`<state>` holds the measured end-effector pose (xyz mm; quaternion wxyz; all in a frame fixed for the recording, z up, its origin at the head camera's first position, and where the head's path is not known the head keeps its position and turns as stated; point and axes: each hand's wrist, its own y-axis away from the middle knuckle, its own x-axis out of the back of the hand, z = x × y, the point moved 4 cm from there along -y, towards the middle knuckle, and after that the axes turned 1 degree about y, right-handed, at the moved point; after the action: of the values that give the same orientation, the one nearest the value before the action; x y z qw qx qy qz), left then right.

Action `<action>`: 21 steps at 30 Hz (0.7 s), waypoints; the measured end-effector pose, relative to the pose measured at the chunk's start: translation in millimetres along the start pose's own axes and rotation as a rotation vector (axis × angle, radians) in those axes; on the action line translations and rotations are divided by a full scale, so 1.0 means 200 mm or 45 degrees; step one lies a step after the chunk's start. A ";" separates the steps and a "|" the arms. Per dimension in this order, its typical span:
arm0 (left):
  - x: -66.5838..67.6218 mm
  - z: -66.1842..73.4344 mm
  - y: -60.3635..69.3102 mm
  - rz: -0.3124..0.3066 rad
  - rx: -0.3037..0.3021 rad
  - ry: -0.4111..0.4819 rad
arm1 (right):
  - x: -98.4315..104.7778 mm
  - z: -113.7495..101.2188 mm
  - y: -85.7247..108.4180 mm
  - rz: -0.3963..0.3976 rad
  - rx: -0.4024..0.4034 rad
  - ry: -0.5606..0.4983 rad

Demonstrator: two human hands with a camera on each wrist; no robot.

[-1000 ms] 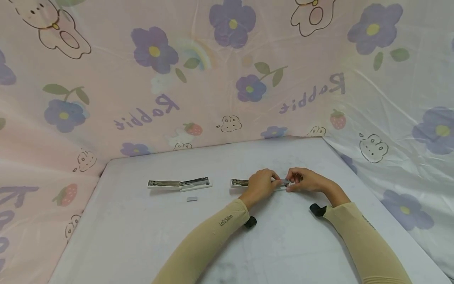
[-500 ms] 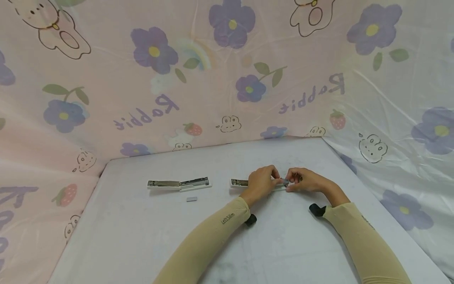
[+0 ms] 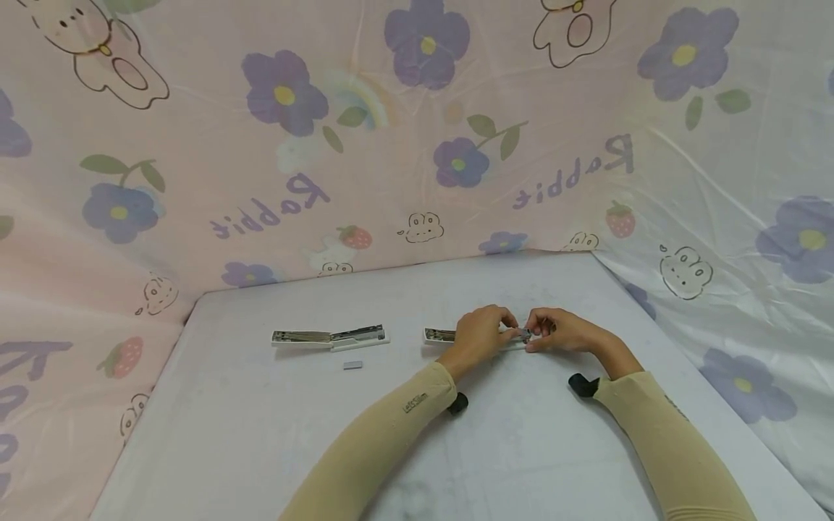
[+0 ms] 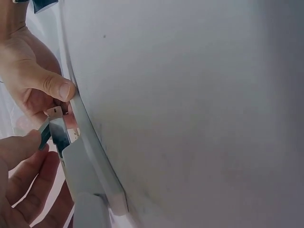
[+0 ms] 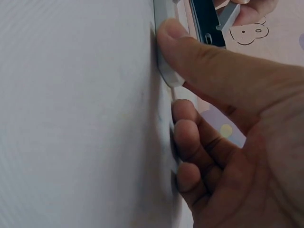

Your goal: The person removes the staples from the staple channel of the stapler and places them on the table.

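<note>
An opened white stapler (image 3: 439, 335) lies on the table, partly covered by my left hand (image 3: 481, 337). That hand pinches a small grey strip of staples (image 4: 44, 135) between thumb and finger. In the right wrist view the staple strip (image 5: 230, 17) stands tilted against the stapler's dark metal magazine (image 5: 207, 23). My right hand (image 3: 565, 331) grips the right end of the stapler's base (image 5: 168, 69), its thumb lying on the white edge. The left wrist view shows the magazine (image 4: 58, 135) between both hands.
A second opened white stapler (image 3: 301, 338) lies to the left on the white table (image 3: 260, 434). Just in front of it is another grey staple strip (image 3: 352, 365). A patterned curtain (image 3: 365, 166) hangs behind the table and along its sides.
The left hand's fingers shift slightly over the magazine, and the staple strip's angle changes a little. The right hand stays at the stapler's end.
</note>
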<state>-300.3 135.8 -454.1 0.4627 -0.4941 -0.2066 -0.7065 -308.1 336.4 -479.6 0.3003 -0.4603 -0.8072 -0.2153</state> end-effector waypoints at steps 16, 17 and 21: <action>0.11 -0.04 0.13 0.032 -0.051 0.091 | 0.00 0.01 -0.01 -0.009 -0.004 0.025; 0.12 -0.04 0.14 0.029 -0.054 0.092 | 0.00 0.01 -0.01 -0.009 -0.003 0.022; 0.15 -0.04 0.19 0.024 -0.063 0.084 | 0.00 0.01 0.00 -0.007 -0.009 0.015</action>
<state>-274.8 97.0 -436.8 0.4637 -0.4836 -0.1691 -0.7229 -309.4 337.3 -480.6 0.3028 -0.4578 -0.8059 -0.2218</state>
